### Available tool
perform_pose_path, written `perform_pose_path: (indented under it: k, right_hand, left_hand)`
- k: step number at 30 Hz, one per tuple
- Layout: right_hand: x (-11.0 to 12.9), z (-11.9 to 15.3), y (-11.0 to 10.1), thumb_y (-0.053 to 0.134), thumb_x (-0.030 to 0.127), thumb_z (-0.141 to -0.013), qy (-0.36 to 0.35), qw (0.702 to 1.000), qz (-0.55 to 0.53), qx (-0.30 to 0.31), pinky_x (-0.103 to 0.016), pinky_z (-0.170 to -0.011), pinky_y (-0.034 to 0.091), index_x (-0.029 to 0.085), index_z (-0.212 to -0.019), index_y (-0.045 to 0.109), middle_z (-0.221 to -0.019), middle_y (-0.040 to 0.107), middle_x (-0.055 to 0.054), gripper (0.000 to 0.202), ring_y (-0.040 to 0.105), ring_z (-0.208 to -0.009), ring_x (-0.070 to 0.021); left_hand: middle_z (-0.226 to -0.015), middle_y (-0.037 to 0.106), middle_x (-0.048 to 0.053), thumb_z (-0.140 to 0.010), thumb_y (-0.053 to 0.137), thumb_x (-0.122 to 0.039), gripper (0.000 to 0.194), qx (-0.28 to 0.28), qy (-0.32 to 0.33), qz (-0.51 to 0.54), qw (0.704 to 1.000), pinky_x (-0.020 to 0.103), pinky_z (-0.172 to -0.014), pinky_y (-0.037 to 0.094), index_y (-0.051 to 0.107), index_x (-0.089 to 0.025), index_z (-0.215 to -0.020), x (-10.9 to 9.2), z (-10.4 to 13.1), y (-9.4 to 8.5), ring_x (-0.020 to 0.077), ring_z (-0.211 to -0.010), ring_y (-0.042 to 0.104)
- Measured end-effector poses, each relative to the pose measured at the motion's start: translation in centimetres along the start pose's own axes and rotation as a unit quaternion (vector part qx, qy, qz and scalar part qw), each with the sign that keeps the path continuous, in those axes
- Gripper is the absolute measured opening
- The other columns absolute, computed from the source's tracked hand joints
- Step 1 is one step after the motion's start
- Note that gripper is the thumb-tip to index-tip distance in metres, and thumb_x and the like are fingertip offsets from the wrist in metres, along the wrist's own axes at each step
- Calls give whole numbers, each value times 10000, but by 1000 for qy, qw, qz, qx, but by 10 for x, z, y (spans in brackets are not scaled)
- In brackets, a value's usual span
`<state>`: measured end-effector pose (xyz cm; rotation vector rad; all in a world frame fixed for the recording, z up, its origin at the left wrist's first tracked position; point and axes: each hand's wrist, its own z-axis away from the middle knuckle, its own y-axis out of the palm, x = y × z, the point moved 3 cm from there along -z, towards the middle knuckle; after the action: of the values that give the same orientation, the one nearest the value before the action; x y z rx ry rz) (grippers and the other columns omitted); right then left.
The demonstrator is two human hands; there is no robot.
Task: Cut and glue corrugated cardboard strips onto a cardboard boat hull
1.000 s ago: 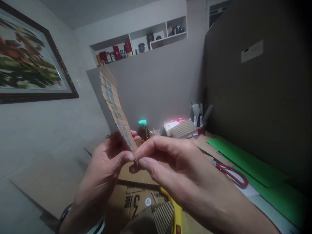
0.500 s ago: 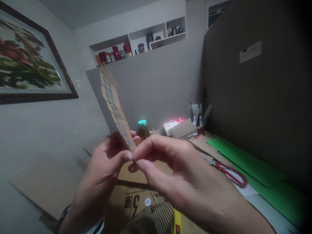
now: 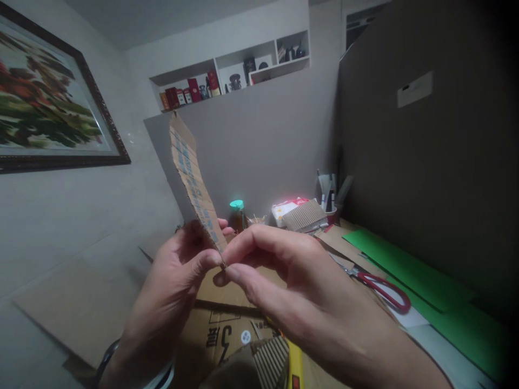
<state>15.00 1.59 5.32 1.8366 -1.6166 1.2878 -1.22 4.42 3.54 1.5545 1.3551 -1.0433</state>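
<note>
A long, creased cardboard strip [image 3: 194,181] with blue print stands up at a tilt in front of me, held by its near end. My left hand [image 3: 174,275] is closed on that end, thumb on the near edge and fingertips showing behind the strip. Thumb and forefinger of my right hand [image 3: 279,275] pinch the bottom corner, close to my left thumb. Beneath the hands lies a printed cardboard sheet [image 3: 203,335]. Corrugated cardboard pieces [image 3: 270,362] and a yellow cutter [image 3: 295,364] show below my right hand.
Red-handled scissors [image 3: 385,292] lie to the right, near green sheets [image 3: 409,270]. Farther back are a jar with a teal lid [image 3: 237,205], a corrugated piece [image 3: 306,215] on a packet, and a cup of pens [image 3: 330,213]. A cardboard sheet [image 3: 73,308] is at left.
The upper end of the cardboard strip sits slightly lower and farther right in view. Both hands keep the same grip at its near end.
</note>
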Motion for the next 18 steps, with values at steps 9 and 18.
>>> perform_pose_path:
  k: [9,18]
  right_hand:
    - [2,1,0,537,45,-876,-26,1000,4,-2,-219,-716,493,156,-866,675,-849,707,7,177,661,-821,-116]
    - [3,0,0,550,45,-872,-43,999,21,-15,-189,-677,480,149,-848,675,-813,689,29,165,645,-755,-88]
  left_hand:
    - [-1059,721,68,-735,800,-378,356,14,14,15,1000,438,-1014,469,683,-262,-1050,2,-1,-2,313,-1152,624]
    - [-1076,724,66,-740,794,-371,348,12,13,5,1000,413,-973,504,678,-261,-1049,0,1,-1,326,-1148,619]
